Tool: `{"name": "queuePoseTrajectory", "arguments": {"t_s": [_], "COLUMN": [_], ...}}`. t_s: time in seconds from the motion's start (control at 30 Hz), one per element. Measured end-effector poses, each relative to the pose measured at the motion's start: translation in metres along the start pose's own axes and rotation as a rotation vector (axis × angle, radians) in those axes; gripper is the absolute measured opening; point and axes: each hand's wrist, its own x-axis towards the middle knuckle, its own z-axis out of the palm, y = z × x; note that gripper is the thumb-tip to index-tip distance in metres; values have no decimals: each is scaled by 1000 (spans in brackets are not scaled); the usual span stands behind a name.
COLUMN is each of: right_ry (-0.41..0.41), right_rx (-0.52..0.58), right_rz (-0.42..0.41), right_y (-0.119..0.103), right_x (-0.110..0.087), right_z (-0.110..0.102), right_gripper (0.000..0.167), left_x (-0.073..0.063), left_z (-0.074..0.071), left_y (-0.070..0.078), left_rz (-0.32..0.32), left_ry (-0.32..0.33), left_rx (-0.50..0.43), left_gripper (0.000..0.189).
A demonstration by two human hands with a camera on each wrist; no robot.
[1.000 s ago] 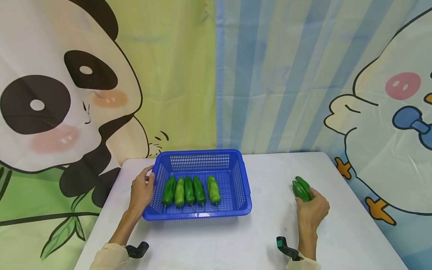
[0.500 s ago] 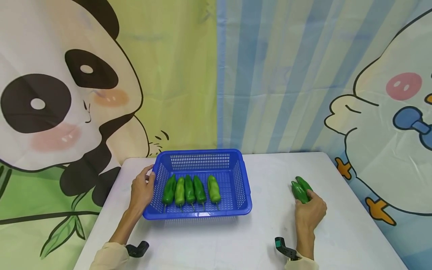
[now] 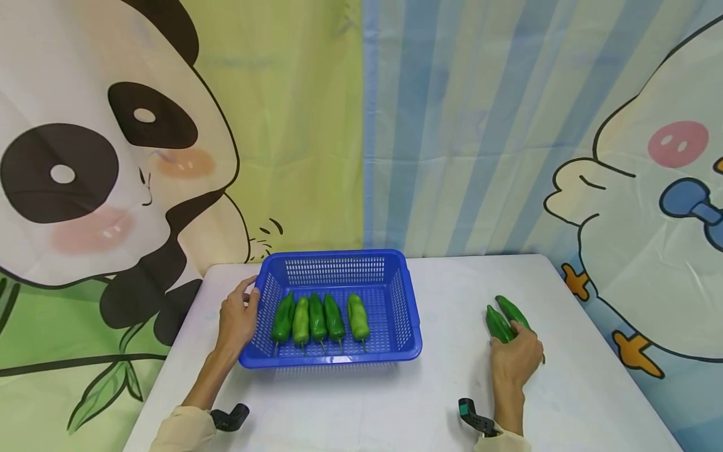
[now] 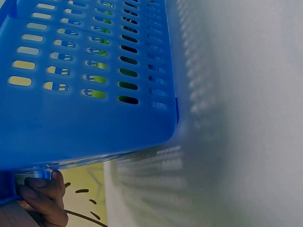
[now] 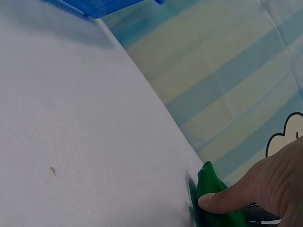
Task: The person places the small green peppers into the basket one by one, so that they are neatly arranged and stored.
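Observation:
My left hand (image 3: 238, 319) holds the left rim of a blue plastic basket (image 3: 339, 360); in the left wrist view its curled fingers (image 4: 47, 196) show at the rim. Several green peppers (image 3: 318, 319) lie in the basket in a row, stems toward me, one a little apart on the right. Off to the right on the table, my right hand (image 3: 515, 358) pinches a dark green pepper (image 3: 498, 324) between thumb and fingers. A second pepper (image 3: 511, 310) lies just right of it, partly hidden by the hand. In the right wrist view, the thumb presses the held pepper (image 5: 207, 182).
The white table (image 3: 440, 402) carries the basket near its back edge. Behind it hang printed curtains (image 3: 452, 125) with a panda and a bird. Each wrist wears a black camera mount (image 3: 479, 419).
My right hand has shifted slightly left and toward me with its pepper, so the two peppers have spread apart and the second one's stem now shows. The left hand and basket stay put.

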Motion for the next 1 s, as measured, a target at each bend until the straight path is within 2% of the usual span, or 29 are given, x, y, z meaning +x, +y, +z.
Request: {"name": "queuePoseTrajectory", "arguments": {"t_s": [0.3,0.57,1.0], "right_ry": [-16,-19,-111], "right_rx": [-3,55,141], "right_rz": [-2,-19,70], "right_y": [-3,-8,-25], "right_x": [0,-3,-5], "right_z": [1,-1,-11], "right_gripper": [54,51,48], "left_x": [-1,1,0], "left_z": [0,1,0], "left_y": [-2,-1,-1], "left_rz": [-1,7,4], "left_ry": [0,8,13], "left_rx": [-4,-5,-6], "left_gripper": [49,48,49]}}
